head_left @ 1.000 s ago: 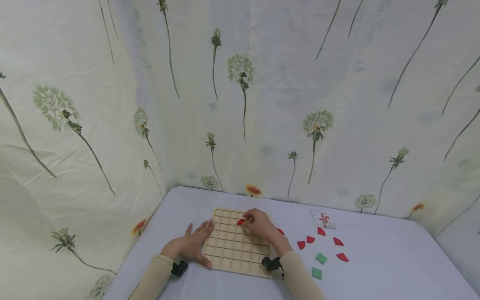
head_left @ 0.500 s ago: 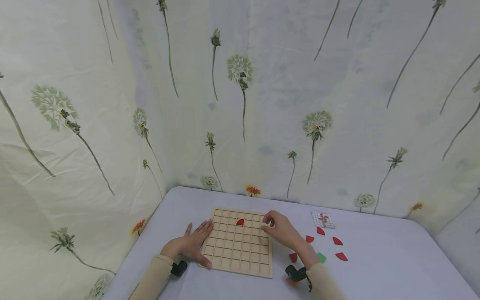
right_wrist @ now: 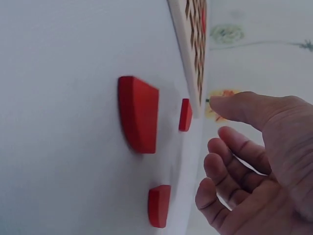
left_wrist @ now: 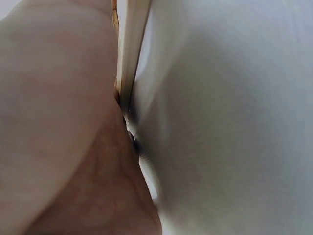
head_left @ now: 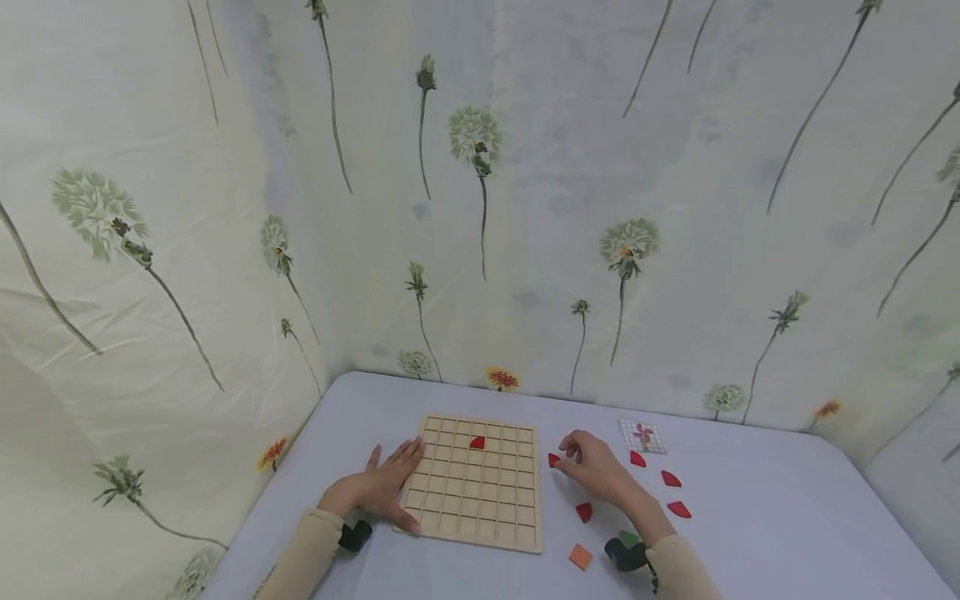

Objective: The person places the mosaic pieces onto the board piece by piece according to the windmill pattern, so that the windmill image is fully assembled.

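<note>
My left hand [head_left: 378, 487] lies with spread fingers along the left edge of the wooden grid board [head_left: 465, 533]. In the left wrist view the palm [left_wrist: 54, 107] fills one side, beside the edge of the board [left_wrist: 132, 49]. One red quarter-circle tile [head_left: 477, 442] sits in a cell near the top of the board. My right hand [head_left: 600, 471] is over the table right of the board, thumb and fingertips close to another red tile [head_left: 553, 460]. The right wrist view shows this hand [right_wrist: 264, 161] with thumb and fingers apart, holding nothing, and several red tiles [right_wrist: 142, 115] on the table.
More red tiles [head_left: 678, 509] are scattered to the right, with one [head_left: 583, 512] below the right hand. An orange square tile [head_left: 581, 557] lies near the front. A green tile [head_left: 628, 538] is partly hidden by the right wrist camera. A pattern card [head_left: 642, 436] lies at the back.
My right hand has left the red tile on the board and moved right, past the board's edge to a loose red tile. The left hand stays on the board.
</note>
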Demonstrator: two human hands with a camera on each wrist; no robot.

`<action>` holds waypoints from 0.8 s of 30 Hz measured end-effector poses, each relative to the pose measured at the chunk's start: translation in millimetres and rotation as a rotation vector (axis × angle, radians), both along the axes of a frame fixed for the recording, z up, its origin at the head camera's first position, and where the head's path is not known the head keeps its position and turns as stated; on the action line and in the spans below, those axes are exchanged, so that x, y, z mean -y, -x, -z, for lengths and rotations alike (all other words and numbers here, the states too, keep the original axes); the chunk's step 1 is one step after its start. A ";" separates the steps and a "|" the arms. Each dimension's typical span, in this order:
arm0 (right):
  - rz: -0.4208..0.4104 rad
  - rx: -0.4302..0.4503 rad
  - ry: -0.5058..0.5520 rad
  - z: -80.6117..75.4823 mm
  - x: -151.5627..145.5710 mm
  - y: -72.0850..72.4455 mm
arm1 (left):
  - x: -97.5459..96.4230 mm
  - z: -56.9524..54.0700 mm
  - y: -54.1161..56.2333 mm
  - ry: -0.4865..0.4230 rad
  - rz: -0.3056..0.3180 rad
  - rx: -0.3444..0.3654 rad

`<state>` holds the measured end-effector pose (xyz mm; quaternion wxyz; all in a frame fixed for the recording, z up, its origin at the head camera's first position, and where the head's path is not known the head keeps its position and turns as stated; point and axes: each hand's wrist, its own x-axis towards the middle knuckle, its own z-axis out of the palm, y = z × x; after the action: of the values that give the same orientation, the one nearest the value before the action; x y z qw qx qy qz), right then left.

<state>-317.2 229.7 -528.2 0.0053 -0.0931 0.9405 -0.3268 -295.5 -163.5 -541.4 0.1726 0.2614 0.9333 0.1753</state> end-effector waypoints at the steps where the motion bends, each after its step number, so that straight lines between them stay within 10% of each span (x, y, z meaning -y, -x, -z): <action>1: -0.001 0.003 0.001 1.4 -0.8 0.9 | -0.1 -0.8 -0.5 -0.003 -0.001 0.001; 24: 0.011 0.032 -0.095 20.5 4.5 17.7 | 1.7 0.2 0.6 -0.001 0.004 0.009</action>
<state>-334.9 225.2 -548.6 0.0230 -0.0825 0.9552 -0.2833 -296.1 -165.1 -541.6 0.1770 0.2626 0.9319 0.1765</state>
